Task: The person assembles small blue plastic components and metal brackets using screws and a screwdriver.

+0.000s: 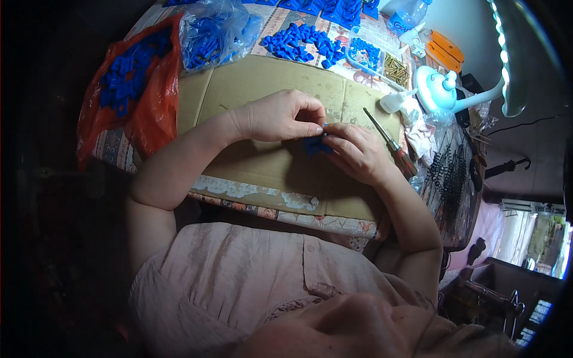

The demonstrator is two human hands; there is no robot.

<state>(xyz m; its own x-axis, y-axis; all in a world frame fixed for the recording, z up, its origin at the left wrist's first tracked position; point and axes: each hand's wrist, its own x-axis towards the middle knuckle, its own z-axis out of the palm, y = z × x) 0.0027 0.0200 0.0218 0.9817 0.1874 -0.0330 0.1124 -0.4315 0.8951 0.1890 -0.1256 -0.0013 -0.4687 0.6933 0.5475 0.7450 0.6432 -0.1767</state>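
Observation:
Over a sheet of brown cardboard, my two hands meet around a small blue plastic part. My left hand has thumb and index finger pinched at its upper edge. From the other side my right hand closes its fingertips on the same part. Something small and dark shows between the fingertips, too small to name. Most of the blue part is hidden by fingers and shadow. Right of my right hand lies a screwdriver with a dark red handle.
A red plastic bag of blue parts stands left, beside a clear bag of more. Loose blue pieces pile at the back. Back right are a container of screws, a small white bottle and a lamp.

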